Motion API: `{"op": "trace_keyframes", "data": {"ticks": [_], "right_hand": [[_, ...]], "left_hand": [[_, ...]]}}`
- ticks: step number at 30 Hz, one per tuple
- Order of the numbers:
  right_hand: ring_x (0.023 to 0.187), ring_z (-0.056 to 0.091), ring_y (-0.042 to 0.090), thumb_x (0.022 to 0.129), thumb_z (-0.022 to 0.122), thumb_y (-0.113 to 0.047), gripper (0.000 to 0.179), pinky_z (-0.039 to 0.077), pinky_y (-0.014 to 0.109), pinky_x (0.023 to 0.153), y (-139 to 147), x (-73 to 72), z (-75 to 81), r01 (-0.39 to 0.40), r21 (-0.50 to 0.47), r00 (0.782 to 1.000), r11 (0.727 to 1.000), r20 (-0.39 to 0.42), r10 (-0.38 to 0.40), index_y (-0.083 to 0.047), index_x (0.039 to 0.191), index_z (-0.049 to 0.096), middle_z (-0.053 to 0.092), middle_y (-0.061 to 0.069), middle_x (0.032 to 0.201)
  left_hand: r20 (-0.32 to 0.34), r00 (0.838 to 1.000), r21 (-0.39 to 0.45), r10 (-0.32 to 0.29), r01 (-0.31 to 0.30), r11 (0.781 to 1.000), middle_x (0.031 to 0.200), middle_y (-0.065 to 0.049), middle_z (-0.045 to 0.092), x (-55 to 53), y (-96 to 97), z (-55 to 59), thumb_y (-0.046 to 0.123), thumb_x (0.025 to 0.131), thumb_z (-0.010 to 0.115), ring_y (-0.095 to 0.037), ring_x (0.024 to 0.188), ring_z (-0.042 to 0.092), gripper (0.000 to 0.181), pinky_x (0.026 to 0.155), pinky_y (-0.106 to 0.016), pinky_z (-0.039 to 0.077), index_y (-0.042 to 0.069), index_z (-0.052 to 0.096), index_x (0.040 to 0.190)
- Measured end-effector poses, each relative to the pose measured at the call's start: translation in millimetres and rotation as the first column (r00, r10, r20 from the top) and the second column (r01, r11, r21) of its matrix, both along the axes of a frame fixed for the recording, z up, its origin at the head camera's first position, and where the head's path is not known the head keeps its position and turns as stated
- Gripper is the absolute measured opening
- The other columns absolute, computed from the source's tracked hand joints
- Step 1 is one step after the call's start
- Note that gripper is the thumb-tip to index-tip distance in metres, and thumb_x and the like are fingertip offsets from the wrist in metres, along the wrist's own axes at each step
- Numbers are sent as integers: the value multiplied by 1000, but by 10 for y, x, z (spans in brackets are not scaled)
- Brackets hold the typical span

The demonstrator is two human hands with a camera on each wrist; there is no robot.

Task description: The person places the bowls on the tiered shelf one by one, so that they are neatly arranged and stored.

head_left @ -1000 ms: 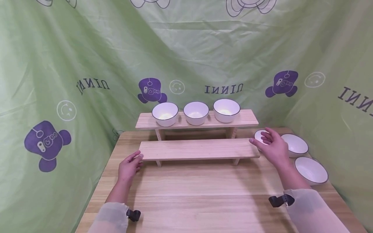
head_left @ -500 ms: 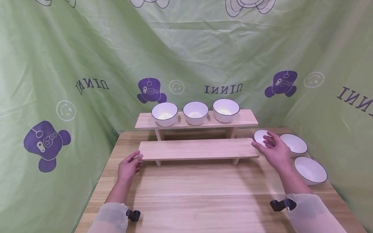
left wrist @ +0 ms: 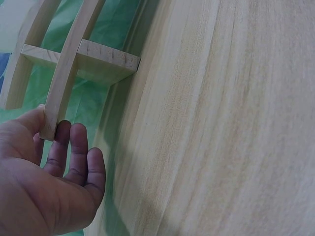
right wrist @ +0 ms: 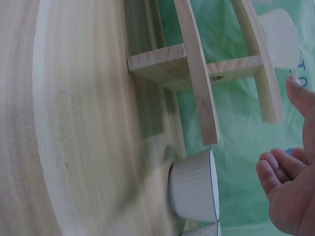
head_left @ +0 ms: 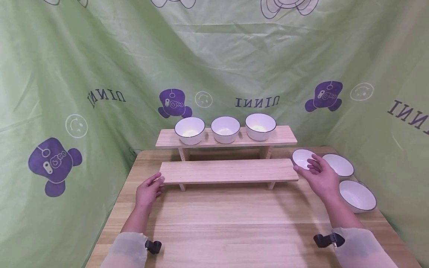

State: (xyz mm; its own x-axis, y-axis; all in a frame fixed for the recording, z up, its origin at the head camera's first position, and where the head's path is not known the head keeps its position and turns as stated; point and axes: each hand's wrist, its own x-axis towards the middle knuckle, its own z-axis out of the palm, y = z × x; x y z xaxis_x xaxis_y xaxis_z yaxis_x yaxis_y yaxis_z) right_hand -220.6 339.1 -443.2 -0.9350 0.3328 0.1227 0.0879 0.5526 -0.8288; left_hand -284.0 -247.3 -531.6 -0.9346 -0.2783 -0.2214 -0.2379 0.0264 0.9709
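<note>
A two-tier wooden shelf (head_left: pixel 228 171) stands on the table. My left hand (head_left: pixel 147 191) pinches the left end of its lower board, thumb on one face and fingers on the other, as the left wrist view shows at the board's end (left wrist: pixel 54 110). Past the shelf's right end, my right hand (head_left: pixel 323 182) hovers with fingers relaxed and nothing held. It partly covers a white bowl (head_left: pixel 299 157) with a dark rim. In the right wrist view the right hand (right wrist: pixel 293 189) is apart from both the boards and the white bowl (right wrist: pixel 194 189).
Three white bowls sit in a row on the upper board: a left one (head_left: pixel 189 132), a middle one (head_left: pixel 225 131) and a right one (head_left: pixel 260 128). Two more bowls, one behind (head_left: pixel 339 165) and one nearer (head_left: pixel 358 196), lie along the table's right edge. Green cloth (head_left: pixel 214 56) hangs around the table.
My right hand has drifted a little to the right and nearer, away from the lower board's end, uncovering more of the bowl behind it. The left hand keeps its place on the shelf.
</note>
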Motion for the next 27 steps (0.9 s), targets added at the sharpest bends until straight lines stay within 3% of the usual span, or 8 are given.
{"op": "trace_keyframes", "data": {"ticks": [13,20,27], "right_hand": [[127,60,42,89,81,-50,96,48,4,78,58,98,-88,27,-2,1000,1000,8,-27,-6,161,35,55,22,149],[122,65,26,87,83,-51,96,49,5,78,104,167,-103,58,-2,998,998,18,-58,-7,160,38,56,20,149],[128,59,41,88,81,-52,97,47,4,78,167,235,-137,62,-6,998,998,32,-62,-6,161,35,55,22,149]], "left_hand": [[1,1000,0,-5,5,1000,98,9,75,3,-5,11,41,91,81,-19,91,74,57,81,-32,61,14,67,139],[4,1000,5,0,0,1000,99,9,75,8,-4,17,41,92,81,-18,91,75,57,82,-32,61,14,66,140],[-1,1000,-5,-2,2,1000,99,10,75,1,0,3,42,91,81,-18,90,75,57,81,-31,61,15,67,139]]}}
